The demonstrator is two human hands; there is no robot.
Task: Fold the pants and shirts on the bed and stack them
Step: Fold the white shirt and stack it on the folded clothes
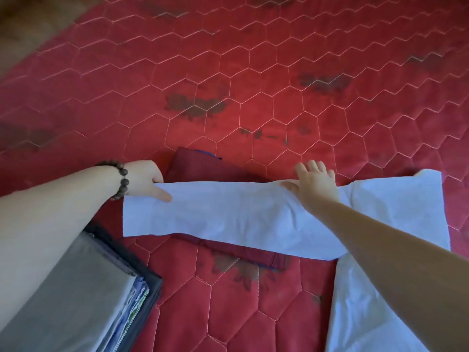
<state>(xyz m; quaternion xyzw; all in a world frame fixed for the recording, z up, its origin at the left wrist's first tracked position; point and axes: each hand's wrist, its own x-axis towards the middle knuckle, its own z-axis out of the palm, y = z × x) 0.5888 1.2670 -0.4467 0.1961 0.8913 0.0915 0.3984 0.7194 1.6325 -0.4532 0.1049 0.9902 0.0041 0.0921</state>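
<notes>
A pale blue garment (241,214) lies on the red quilted bed (228,85), one long strip stretched left to right and another part running down at the lower right. My left hand (144,179), with a bead bracelet on the wrist, pinches the strip's far left corner. My right hand (316,181) lies flat with spread fingers on the strip's upper edge. A folded dark red garment (210,168) lies under the strip, its lower edge showing below it.
A stack of folded clothes (83,301), grey on top with blue and green layers at its side, sits at the lower left on a dark base. The bed's far left edge borders a brown surface (25,26).
</notes>
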